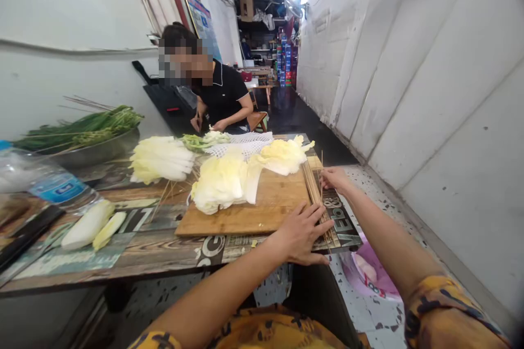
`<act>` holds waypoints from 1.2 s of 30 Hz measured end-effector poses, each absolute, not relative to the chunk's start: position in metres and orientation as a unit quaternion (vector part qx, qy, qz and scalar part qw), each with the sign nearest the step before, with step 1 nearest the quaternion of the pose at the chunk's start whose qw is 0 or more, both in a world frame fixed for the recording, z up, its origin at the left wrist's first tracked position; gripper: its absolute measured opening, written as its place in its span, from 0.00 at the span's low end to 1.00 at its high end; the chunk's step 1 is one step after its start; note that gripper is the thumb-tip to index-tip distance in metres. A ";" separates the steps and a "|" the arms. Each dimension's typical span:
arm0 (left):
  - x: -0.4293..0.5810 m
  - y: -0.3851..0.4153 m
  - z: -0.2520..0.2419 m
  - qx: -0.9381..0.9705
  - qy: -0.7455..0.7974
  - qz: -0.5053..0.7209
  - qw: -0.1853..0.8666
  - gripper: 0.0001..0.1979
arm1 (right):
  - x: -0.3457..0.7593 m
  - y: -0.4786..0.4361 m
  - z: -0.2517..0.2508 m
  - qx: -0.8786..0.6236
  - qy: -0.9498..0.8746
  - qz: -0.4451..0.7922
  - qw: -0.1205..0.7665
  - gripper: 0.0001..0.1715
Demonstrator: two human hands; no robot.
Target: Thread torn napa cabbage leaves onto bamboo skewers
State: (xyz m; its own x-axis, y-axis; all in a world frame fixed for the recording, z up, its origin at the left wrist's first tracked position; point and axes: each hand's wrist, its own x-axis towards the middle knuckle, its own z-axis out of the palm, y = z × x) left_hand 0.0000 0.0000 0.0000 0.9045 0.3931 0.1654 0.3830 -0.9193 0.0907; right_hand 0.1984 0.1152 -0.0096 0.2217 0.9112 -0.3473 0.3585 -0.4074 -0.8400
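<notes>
Both my hands are at a bundle of thin bamboo skewers (pixel 313 192), which lies at the right edge of a bamboo cutting board (pixel 245 221). My left hand (pixel 298 234) rests against the bundle's near end, fingers spread across the sticks. My right hand (pixel 334 180) pinches the sticks near the far end. Pale yellow napa cabbage leaves (pixel 219 185) lie in a heap on the board, with more leaves (pixel 282 156) just beyond. A separate stack of white cabbage leaves (pixel 160 159) sits to the left on the wooden tabletop (pixel 151 253).
A steel bowl (pixel 102 154) of long green vegetables and a plastic water bottle (pixel 57 186) stand at the left. A person (pixel 223 95) in a dark shirt works at the table's far end. A white wall (pixel 429 92) runs along the right, above a speckled floor.
</notes>
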 end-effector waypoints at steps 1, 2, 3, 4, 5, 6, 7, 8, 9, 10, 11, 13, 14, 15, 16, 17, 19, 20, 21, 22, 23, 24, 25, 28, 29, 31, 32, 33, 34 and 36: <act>0.000 0.000 0.000 0.975 0.201 0.090 0.032 0.42 | 0.200 0.116 -0.010 -0.716 -0.439 0.441 0.318 0.19; 0.000 0.001 0.001 0.974 0.204 0.091 0.035 0.42 | 0.201 0.117 -0.011 -0.717 -0.433 0.442 0.321 0.19; 0.001 0.001 0.001 0.973 0.207 0.091 0.039 0.41 | 0.202 0.117 -0.011 -0.718 -0.428 0.443 0.325 0.19; 0.001 0.001 0.000 0.973 0.209 0.092 0.042 0.40 | 0.204 0.117 -0.011 -0.719 -0.422 0.443 0.331 0.19; 0.001 0.001 0.000 0.973 0.208 0.093 0.046 0.40 | 0.205 0.116 -0.011 -0.719 -0.417 0.442 0.338 0.19; 0.002 0.000 0.000 0.973 0.207 0.094 0.050 0.40 | 0.206 0.115 -0.010 -0.718 -0.411 0.441 0.348 0.19; 0.002 -0.001 0.000 0.973 0.205 0.095 0.053 0.40 | 0.207 0.112 -0.010 -0.716 -0.406 0.440 0.358 0.18; 0.002 -0.002 0.001 0.972 0.205 0.097 0.056 0.40 | 0.208 0.109 -0.010 -0.713 -0.402 0.440 0.370 0.17; 0.001 -0.003 0.002 0.972 0.206 0.100 0.059 0.39 | 0.208 0.106 -0.010 -0.708 -0.399 0.441 0.382 0.17; 0.000 -0.004 0.004 0.971 0.207 0.106 0.061 0.38 | 0.209 0.101 -0.009 -0.701 -0.396 0.443 0.395 0.16; -0.002 -0.005 0.007 0.968 0.213 0.114 0.062 0.37 | 0.209 0.095 -0.008 -0.691 -0.395 0.446 0.408 0.15; -0.009 -0.004 0.014 0.959 0.243 0.138 0.053 0.33 | 0.208 0.080 -0.005 -0.667 -0.395 0.455 0.439 0.13; -0.014 -0.001 0.018 0.948 0.278 0.151 0.037 0.31 | 0.207 0.071 -0.003 -0.651 -0.396 0.461 0.455 0.12; -0.021 0.004 0.021 0.931 0.328 0.162 0.016 0.27 | 0.205 0.060 0.000 -0.633 -0.398 0.468 0.472 0.10; -0.029 0.009 0.024 0.907 0.383 0.172 -0.008 0.24 | 0.203 0.049 0.004 -0.613 -0.401 0.476 0.487 0.08; -0.037 0.015 0.026 0.879 0.442 0.178 -0.034 0.22 | 0.199 0.036 0.007 -0.591 -0.406 0.484 0.501 0.08; -0.056 0.028 0.028 0.816 0.543 0.178 -0.084 0.18 | 0.188 0.009 0.015 -0.551 -0.419 0.503 0.517 0.10; -0.066 0.034 0.028 0.794 0.575 0.169 -0.101 0.17 | 0.181 -0.005 0.018 -0.535 -0.425 0.513 0.519 0.12; -0.076 0.039 0.028 0.786 0.588 0.155 -0.110 0.17 | 0.172 -0.018 0.020 -0.515 -0.432 0.530 0.517 0.13; -0.086 0.042 0.028 0.793 0.584 0.134 -0.108 0.17 | 0.163 -0.030 0.021 -0.482 -0.436 0.559 0.514 0.15; -0.095 0.044 0.028 0.814 0.563 0.109 -0.094 0.18 | 0.154 -0.041 0.021 -0.459 -0.436 0.582 0.510 0.16; -0.104 0.046 0.030 0.843 0.527 0.084 -0.069 0.18 | 0.145 -0.049 0.020 -0.448 -0.432 0.596 0.508 0.17; -0.112 0.047 0.031 0.870 0.488 0.060 -0.041 0.19 | 0.136 -0.056 0.018 -0.439 -0.429 0.608 0.503 0.18; -0.128 0.051 0.036 0.908 0.418 0.017 0.007 0.21 | 0.116 -0.065 0.008 -0.439 -0.425 0.616 0.498 0.20; -0.130 0.053 0.036 0.911 0.412 0.015 0.006 0.20 | 0.112 -0.066 0.005 -0.445 -0.427 0.606 0.502 0.19; -0.131 0.059 0.032 0.913 0.406 0.023 -0.012 0.16 | 0.106 -0.067 -0.002 -0.463 -0.441 0.575 0.510 0.19; -0.130 0.061 0.029 0.913 0.406 0.033 -0.026 0.15 | 0.104 -0.068 -0.005 -0.472 -0.454 0.558 0.511 0.18; -0.129 0.064 0.026 0.912 0.405 0.044 -0.040 0.14 | 0.103 -0.069 -0.008 -0.479 -0.469 0.542 0.508 0.18; -0.127 0.065 0.023 0.912 0.402 0.058 -0.052 0.13 | 0.103 -0.071 -0.010 -0.485 -0.484 0.526 0.504 0.18; -0.123 0.067 0.019 0.915 0.385 0.100 -0.064 0.13 | 0.103 -0.075 -0.014 -0.491 -0.513 0.497 0.498 0.18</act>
State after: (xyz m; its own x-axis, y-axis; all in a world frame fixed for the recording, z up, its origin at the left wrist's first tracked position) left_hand -0.1233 0.0672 0.0195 0.6832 0.6922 0.2328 0.7179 -0.6949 -0.0405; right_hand 0.1028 -0.0754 -0.0142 -0.0216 0.9995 0.0226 0.0087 0.0228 -0.9997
